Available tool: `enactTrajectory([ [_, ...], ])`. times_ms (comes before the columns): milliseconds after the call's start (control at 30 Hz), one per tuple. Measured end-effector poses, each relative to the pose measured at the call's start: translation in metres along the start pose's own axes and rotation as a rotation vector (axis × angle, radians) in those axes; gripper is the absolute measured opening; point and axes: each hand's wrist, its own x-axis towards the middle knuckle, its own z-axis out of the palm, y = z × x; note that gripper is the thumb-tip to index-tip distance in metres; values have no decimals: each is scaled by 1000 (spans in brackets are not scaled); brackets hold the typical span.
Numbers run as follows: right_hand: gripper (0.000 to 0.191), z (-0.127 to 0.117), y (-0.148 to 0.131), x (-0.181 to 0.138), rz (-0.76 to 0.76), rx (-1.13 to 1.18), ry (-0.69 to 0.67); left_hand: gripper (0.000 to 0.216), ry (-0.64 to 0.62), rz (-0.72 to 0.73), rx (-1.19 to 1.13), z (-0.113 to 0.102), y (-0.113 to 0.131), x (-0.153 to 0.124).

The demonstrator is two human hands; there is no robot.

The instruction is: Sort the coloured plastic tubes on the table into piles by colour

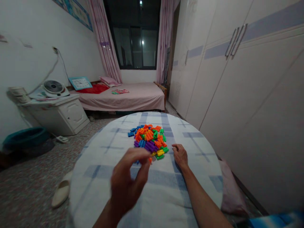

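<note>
A heap of small plastic building pieces (pixel 149 136) in orange, purple, green, blue and yellow lies on the round table. My left hand (pixel 125 180) is raised in front of the heap's near edge, slightly blurred. Its thumb and index finger curve together into a near-closed loop. A bit of orange (pixel 150 160) shows at those fingertips; whether it is pinched or lies behind them I cannot tell. To the right of the heap, my right hand (pixel 180 155) rests on the cloth, fingers loosely bent, thumb and index slightly apart, with nothing visible in it.
A white and blue checked cloth (pixel 99 183) covers the table. Beyond stands a bed (pixel 142 95) under a window. Tall white wardrobes (pixel 249 95) line the right side. A white cabinet (pixel 68 115) with a fan (pixel 54 87), a teal basin (pixel 26 137) and a slipper (pixel 61 193) are at left.
</note>
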Motion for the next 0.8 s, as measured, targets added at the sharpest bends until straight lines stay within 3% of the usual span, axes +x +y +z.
enactTrajectory([
  [100, 31, 1, 1, 1, 4, 14, -6, 16, -178, -87, 107, 24, -53, -6],
  [167, 32, 1, 1, 2, 6, 16, -10, 23, -301, -149, 245, 44, -88, -18],
  [267, 32, 0, 1, 2, 4, 13, -20, 41, -407, -182, 425, 66, -115, -37],
  [533, 33, -2, 1, 2, 4, 23, -46, 20, -496, -172, 589, 75, -106, -48],
  [800, 30, -3, -8, -4, -79, 84, -21, 28, -465, -74, 451, 74, -112, -55],
])
